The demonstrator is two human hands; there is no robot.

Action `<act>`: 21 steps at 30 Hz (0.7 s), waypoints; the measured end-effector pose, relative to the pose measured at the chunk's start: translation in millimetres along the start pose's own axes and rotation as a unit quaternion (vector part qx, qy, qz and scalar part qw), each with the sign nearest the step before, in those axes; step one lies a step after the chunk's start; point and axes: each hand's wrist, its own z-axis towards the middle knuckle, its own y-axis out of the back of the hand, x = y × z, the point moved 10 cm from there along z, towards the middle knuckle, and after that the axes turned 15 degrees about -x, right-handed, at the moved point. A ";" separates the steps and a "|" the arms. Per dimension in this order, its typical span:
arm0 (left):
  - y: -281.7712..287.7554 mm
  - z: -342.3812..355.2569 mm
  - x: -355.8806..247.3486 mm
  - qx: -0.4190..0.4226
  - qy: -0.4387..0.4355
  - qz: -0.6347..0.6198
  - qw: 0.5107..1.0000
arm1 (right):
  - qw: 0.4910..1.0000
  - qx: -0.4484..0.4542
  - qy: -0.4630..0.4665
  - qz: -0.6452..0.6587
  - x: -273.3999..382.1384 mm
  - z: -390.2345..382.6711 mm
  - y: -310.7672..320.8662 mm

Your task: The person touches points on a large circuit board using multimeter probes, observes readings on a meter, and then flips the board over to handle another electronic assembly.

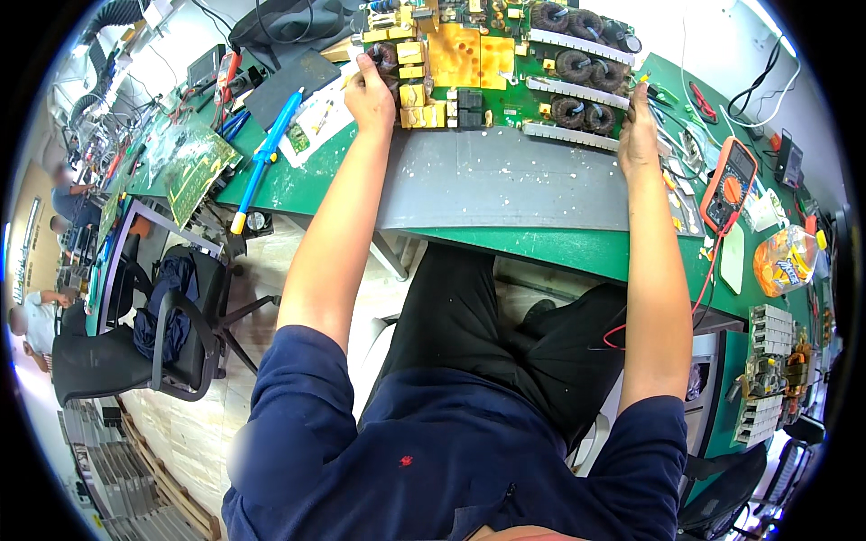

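Observation:
A large green circuit board (511, 106) lies at the far side of the bench between my two hands. It carries yellow-wrapped parts, dark toroid coils (577, 68) and long pale heatsinks (570, 135). My left hand (370, 99) grips its left edge, with the fingers partly hidden beside the coils and yellow blocks. At the right edge, my right hand (639, 135) holds the board's side next to the heatsink ends, thumb upward. Under the board's near side is a grey mat (505, 185) strewn with small white crumbs.
A blue desoldering pump (271, 153) lies left of my left arm, near another green board (203, 176). To the right are an orange multimeter (731, 185) with a red lead, a plastic bottle (783, 261) and more boards (767, 370). An office chair (171, 325) stands left; people sit beyond.

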 end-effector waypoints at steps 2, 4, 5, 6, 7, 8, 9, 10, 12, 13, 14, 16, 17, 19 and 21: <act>0.0 1.4 4.9 -0.001 0.005 -0.011 1.000 | 1.000 -0.001 -0.005 0.000 2.3 -4.1 -1.2; 1.2 4.4 10.5 0.000 0.013 -0.017 1.000 | 1.000 -0.007 -0.011 0.000 4.7 -11.1 -5.0; 0.6 5.9 12.5 0.001 0.018 -0.021 1.000 | 1.000 -0.012 -0.012 -0.001 5.6 -11.9 -4.5; 0.7 7.3 14.5 0.002 0.024 -0.024 0.999 | 1.000 -0.017 -0.013 -0.001 6.0 -12.8 -4.6; 2.5 8.5 17.0 -0.002 0.031 -0.025 0.999 | 1.000 -0.014 -0.014 0.001 5.9 -13.4 -6.3; 2.2 6.1 16.0 -0.005 0.040 -0.028 0.999 | 1.000 -0.013 -0.013 0.001 5.7 -11.2 -4.3; 2.1 3.8 14.9 -0.009 0.049 -0.031 0.998 | 1.000 -0.011 -0.013 0.001 5.1 -9.1 -2.5; 1.0 1.7 12.1 -0.007 0.050 -0.039 0.998 | 1.000 -0.011 -0.013 0.002 4.4 -7.2 -0.5; 1.4 -0.6 6.2 -0.004 0.052 -0.052 0.997 | 1.000 -0.009 -0.014 0.006 3.9 -6.8 -1.3; 1.9 -2.4 3.9 -0.006 0.053 -0.052 0.997 | 1.000 -0.012 -0.015 0.005 3.8 -6.8 0.3; 3.1 -2.6 2.8 -0.009 0.052 -0.051 0.997 | 1.000 -0.014 -0.017 0.005 4.8 -9.1 0.0; 4.9 -2.3 1.0 -0.014 0.053 -0.054 0.997 | 1.000 -0.016 -0.016 0.004 5.4 -9.5 -1.7; 4.8 -1.8 0.1 -0.014 0.053 -0.058 0.997 | 1.000 -0.016 -0.014 0.004 5.3 -7.6 -1.4; 3.8 -0.3 -1.5 -0.011 0.051 -0.055 0.997 | 1.000 -0.022 -0.015 0.004 3.9 -4.5 1.3; 6.6 2.5 1.4 -0.006 0.049 -0.040 0.998 | 0.999 -0.030 -0.024 0.004 3.3 -11.1 -1.8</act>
